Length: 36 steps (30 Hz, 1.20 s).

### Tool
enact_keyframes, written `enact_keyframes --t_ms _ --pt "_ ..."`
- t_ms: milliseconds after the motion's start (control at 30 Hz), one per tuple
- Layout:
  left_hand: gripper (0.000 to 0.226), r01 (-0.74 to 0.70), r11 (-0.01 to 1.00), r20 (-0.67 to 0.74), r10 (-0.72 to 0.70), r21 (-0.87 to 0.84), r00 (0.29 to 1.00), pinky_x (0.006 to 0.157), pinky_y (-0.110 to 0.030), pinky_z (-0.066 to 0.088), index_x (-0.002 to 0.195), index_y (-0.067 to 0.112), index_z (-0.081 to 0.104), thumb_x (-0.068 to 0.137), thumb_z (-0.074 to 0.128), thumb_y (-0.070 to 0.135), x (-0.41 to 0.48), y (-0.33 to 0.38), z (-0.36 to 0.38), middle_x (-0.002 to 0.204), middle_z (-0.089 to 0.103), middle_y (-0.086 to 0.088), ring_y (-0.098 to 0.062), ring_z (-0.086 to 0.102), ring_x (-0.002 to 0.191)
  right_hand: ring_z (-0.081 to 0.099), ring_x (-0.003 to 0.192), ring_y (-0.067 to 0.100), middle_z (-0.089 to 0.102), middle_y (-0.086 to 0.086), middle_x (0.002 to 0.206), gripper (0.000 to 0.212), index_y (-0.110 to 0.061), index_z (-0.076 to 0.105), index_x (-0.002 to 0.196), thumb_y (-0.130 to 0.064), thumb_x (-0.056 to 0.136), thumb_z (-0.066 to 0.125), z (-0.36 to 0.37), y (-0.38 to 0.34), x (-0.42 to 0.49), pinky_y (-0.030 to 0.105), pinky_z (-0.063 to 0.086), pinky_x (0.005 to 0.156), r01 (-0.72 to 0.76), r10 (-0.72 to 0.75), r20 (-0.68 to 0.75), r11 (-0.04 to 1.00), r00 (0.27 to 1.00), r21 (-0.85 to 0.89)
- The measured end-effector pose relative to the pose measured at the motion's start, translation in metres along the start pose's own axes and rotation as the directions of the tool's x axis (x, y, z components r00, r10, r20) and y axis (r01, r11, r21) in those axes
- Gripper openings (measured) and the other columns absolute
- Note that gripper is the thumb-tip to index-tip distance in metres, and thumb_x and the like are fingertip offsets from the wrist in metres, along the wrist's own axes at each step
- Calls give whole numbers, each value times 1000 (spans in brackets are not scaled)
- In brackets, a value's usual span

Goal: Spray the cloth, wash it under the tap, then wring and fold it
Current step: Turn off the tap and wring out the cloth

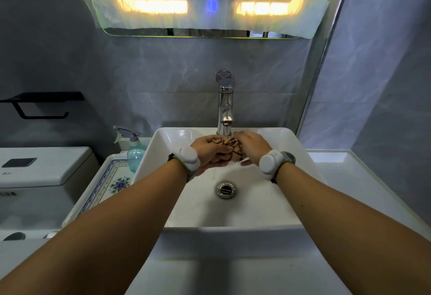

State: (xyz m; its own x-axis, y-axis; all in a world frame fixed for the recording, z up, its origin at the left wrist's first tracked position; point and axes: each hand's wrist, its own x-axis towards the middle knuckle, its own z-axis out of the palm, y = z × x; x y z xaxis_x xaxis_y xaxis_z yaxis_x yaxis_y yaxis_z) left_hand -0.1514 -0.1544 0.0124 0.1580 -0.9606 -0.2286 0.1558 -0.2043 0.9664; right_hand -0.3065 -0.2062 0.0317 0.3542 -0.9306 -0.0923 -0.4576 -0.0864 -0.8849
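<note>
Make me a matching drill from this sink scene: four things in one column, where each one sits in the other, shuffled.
1 cloth
2 spray bottle
3 tap
4 drain

A set in the basin floor
B bunched between left hand and right hand
C standing left of the basin
D rising at the basin's back edge

Pairs: 1-B; 2-C; 3-D; 4-A

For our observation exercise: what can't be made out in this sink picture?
Head view.
Cloth: mostly covered by left hand and right hand; size unclear.
Mouth of the tap: hidden behind the cloth.
Spray bottle: partly hidden by the sink rim.
Toilet cistern: cut off by the left edge.
</note>
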Motion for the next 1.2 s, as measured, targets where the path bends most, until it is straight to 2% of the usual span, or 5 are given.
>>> enact_keyframes --t_ms 267,400,500,733,1200 --pt "33 -1 998 62 5 -57 998 79 -43 62 118 1 70 93 63 22 4 -11 5 103 76 -23 -34 75 89 74 71 31 76 10 90 41 -16 69 105 -49 101 45 24 19 4 44 64 60 -34 37 -15 991 999 130" --pt "32 -14 999 -36 12 -46 999 58 -40 60 112 -6 57 98 40 17 2 -15 10 100 69 -38 -43 69 79 71 68 31 75 12 91 44 -16 68 106 -51 101 42 31 30 9 32 54 50 -95 104 -48 982 993 163" --pt "15 -114 990 -111 123 78 986 48 -41 59 120 11 37 105 39 10 7 -27 7 90 66 -31 -43 68 65 72 71 33 75 11 91 36 -19 68 98 -47 99 45 35 37 11 30 52 48 -93 102 -59 986 993 138" --pt "24 -231 894 -97 288 385 953 54 -30 56 105 34 63 102 49 54 12 -51 13 89 76 -5 -22 72 64 53 50 24 65 6 60 42 -16 66 69 -49 90 53 42 45 15 28 41 47 -147 168 -71 960 983 237" --pt "49 -86 833 -266 270 547 925 55 -24 35 87 8 63 107 38 45 18 -54 19 80 63 -4 -12 55 67 65 92 38 71 21 97 45 -7 60 79 -30 107 32 55 40 25 41 51 81 -72 54 -91 975 994 -208"
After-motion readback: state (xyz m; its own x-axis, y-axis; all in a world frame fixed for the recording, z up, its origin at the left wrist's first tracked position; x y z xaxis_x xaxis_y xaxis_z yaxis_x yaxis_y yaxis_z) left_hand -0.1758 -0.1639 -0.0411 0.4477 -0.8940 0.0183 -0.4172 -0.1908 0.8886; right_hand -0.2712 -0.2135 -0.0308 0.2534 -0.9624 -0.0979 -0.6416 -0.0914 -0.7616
